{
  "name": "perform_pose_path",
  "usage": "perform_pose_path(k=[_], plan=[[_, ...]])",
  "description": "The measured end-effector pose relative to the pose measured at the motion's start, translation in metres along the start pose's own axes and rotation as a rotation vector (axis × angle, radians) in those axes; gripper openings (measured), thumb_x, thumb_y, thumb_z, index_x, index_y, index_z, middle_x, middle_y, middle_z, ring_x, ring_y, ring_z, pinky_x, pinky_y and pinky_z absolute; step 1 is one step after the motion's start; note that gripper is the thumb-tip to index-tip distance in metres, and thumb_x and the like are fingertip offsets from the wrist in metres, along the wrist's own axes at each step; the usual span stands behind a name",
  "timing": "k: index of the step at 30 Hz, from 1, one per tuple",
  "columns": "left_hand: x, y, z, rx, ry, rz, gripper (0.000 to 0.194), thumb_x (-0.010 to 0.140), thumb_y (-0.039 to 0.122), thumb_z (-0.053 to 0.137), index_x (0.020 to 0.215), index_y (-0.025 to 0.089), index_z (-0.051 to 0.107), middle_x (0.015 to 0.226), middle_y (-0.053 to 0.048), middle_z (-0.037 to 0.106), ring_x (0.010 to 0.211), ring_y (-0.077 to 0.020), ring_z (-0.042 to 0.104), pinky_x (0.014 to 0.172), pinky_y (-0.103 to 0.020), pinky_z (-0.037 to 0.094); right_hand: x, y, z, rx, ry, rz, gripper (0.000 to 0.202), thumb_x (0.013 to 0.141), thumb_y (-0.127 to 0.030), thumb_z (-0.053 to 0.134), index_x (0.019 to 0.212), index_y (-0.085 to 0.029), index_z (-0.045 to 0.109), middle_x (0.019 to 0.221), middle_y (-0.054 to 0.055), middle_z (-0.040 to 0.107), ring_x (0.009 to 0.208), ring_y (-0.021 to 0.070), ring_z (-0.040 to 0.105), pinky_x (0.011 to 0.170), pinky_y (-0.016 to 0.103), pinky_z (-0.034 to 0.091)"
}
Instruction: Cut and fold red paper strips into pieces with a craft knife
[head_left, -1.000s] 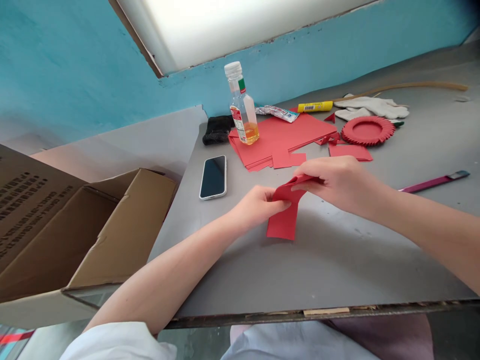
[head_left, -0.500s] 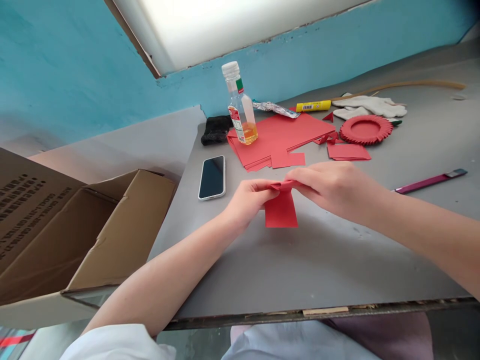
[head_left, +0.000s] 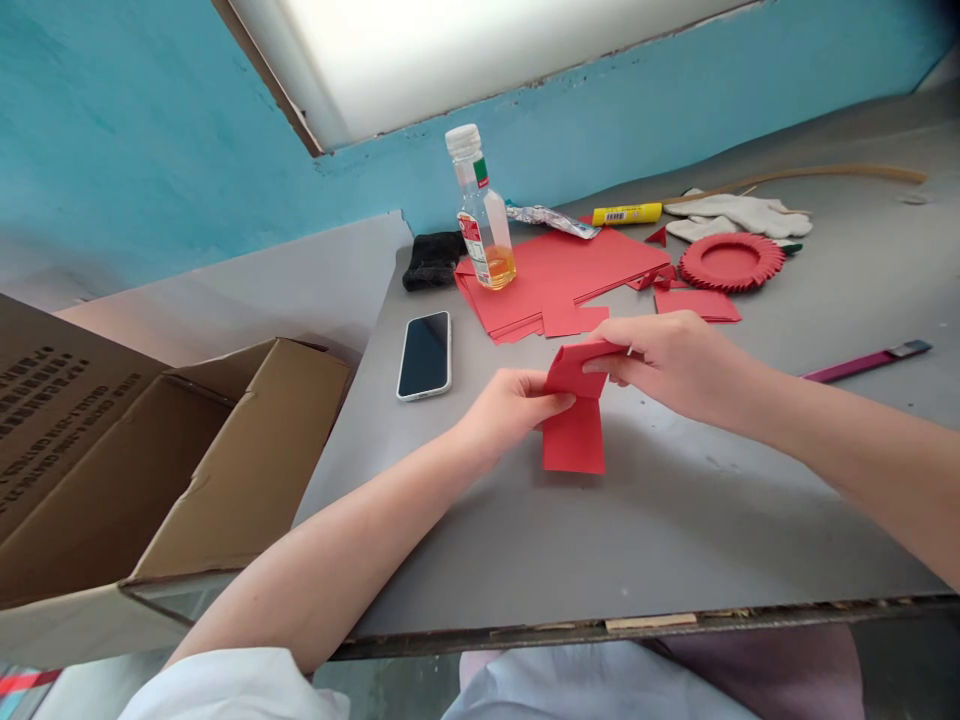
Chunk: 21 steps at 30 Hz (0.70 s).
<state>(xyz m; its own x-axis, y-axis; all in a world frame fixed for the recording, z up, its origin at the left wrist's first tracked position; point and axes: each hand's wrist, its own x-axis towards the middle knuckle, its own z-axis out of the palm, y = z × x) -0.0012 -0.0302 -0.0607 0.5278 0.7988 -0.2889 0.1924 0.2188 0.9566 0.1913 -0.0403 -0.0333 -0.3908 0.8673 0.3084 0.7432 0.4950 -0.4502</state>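
Between both hands, above the grey table, I hold a creased strip of red paper (head_left: 573, 438). My left hand (head_left: 517, 410) pinches its left edge near the crease, thumb on top. My right hand (head_left: 660, 362) grips the upper right corner, with the fingers partly behind the paper. The upper part tilts up and the lower part hangs down toward me. Just beyond my hands lies a stack of red paper sheets (head_left: 555, 265), with small cut pieces at its near edge. Right of the stack are a folded red ring (head_left: 731, 262) and several red rectangles (head_left: 697, 304).
A bottle (head_left: 484, 215) with amber liquid stands on the stack. Around it lie a phone (head_left: 424, 355), a black cloth (head_left: 433, 261), a yellow glue stick (head_left: 627, 214), white gloves (head_left: 739, 212) and a purple cutter (head_left: 862, 362). An open cardboard box (head_left: 247, 455) adjoins the table's left side.
The red paper's upper part has been opened up from the crease and now shows its face. My right hand has shifted slightly up and right; the lower part hangs a little nearer.
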Motion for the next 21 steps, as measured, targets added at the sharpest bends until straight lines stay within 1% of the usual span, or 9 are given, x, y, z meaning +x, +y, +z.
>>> perform_pose_path(k=[2,3,5,7,8,10,15,19,21], plan=[[0.0005,-0.0019,0.0002,-0.004,-0.012,0.001,0.023,0.076,0.028,0.062,0.095,0.018,0.069,0.093,-0.005,0.067,0.087,-0.0203,0.06,0.077,-0.034,0.047,-0.0006,-0.0008,-0.0005,-0.029,-0.002,-0.011,0.017,0.078,-0.014,0.044,0.071,-0.023,0.056,0.055,-0.004,0.053,0.047,0.0115,0.044,0.045,0.025,0.031],[0.0008,-0.0027,0.0002,-0.011,-0.013,0.006,0.023,0.076,0.028,0.062,0.095,0.018,0.069,0.093,-0.005,0.067,0.087,-0.0204,0.061,0.078,-0.034,0.047,-0.0008,-0.0009,-0.0006,-0.034,0.022,-0.029,0.016,0.079,-0.015,0.045,0.074,-0.023,0.058,0.058,-0.003,0.055,0.048,0.0117,0.046,0.046,0.025,0.032],[0.0011,-0.0036,0.0002,-0.027,-0.006,0.018,0.022,0.076,0.028,0.063,0.094,0.017,0.069,0.093,-0.005,0.067,0.087,-0.0202,0.061,0.078,-0.034,0.047,-0.0008,-0.0006,-0.0009,-0.029,0.124,-0.076,0.015,0.081,-0.019,0.049,0.085,-0.024,0.062,0.069,-0.002,0.063,0.055,0.0131,0.052,0.052,0.026,0.038],[0.001,-0.0035,0.0004,-0.034,0.0,0.023,0.021,0.076,0.028,0.063,0.092,0.016,0.069,0.091,-0.005,0.067,0.086,-0.02,0.061,0.078,-0.034,0.047,-0.0007,0.0004,-0.0012,-0.025,0.244,-0.108,0.017,0.082,-0.023,0.051,0.091,-0.026,0.065,0.078,-0.001,0.066,0.064,0.0152,0.057,0.06,0.029,0.043],[0.0009,-0.0031,0.0008,-0.035,0.001,0.023,0.02,0.076,0.028,0.063,0.092,0.016,0.069,0.091,-0.005,0.067,0.085,-0.0199,0.061,0.077,-0.034,0.048,-0.0006,0.0008,-0.0014,-0.025,0.288,-0.118,0.017,0.082,-0.025,0.051,0.091,-0.026,0.066,0.079,0.0,0.067,0.066,0.0162,0.058,0.062,0.03,0.044],[0.0003,-0.0022,0.0017,-0.037,-0.005,0.022,0.02,0.076,0.029,0.064,0.091,0.016,0.069,0.09,-0.005,0.068,0.085,-0.02,0.062,0.076,-0.033,0.048,-0.0007,0.0012,-0.0016,-0.008,0.331,-0.142,0.018,0.083,-0.026,0.051,0.09,-0.027,0.068,0.076,0.001,0.067,0.065,0.0169,0.058,0.061,0.032,0.045],[-0.0004,-0.0022,0.0044,-0.068,-0.015,0.02,0.02,0.075,0.029,0.066,0.09,0.016,0.07,0.089,-0.005,0.068,0.086,-0.0203,0.062,0.077,-0.034,0.048,-0.002,-0.0013,-0.0015,0.041,0.359,-0.227,0.017,0.083,-0.022,0.052,0.082,-0.025,0.069,0.069,0.0,0.066,0.059,0.0149,0.058,0.056,0.03,0.046],[0.0007,-0.0044,0.0049,-0.088,-0.005,0.007,0.023,0.073,0.03,0.067,0.09,0.016,0.07,0.089,-0.005,0.068,0.086,-0.021,0.062,0.079,-0.036,0.047,-0.0027,-0.0023,-0.0027,0.025,0.297,-0.226,0.023,0.085,-0.021,0.047,0.079,-0.027,0.068,0.077,-0.001,0.068,0.065,0.015,0.06,0.06,0.03,0.047],[0.0014,-0.0054,0.0048,-0.079,0.002,0.007,0.023,0.073,0.031,0.067,0.091,0.016,0.07,0.09,-0.005,0.067,0.087,-0.0212,0.061,0.079,-0.036,0.047,-0.0026,-0.0018,-0.0045,0.015,0.267,-0.243,0.024,0.086,-0.02,0.045,0.078,-0.026,0.067,0.078,-0.001,0.067,0.07,0.0152,0.06,0.063,0.03,0.047]])
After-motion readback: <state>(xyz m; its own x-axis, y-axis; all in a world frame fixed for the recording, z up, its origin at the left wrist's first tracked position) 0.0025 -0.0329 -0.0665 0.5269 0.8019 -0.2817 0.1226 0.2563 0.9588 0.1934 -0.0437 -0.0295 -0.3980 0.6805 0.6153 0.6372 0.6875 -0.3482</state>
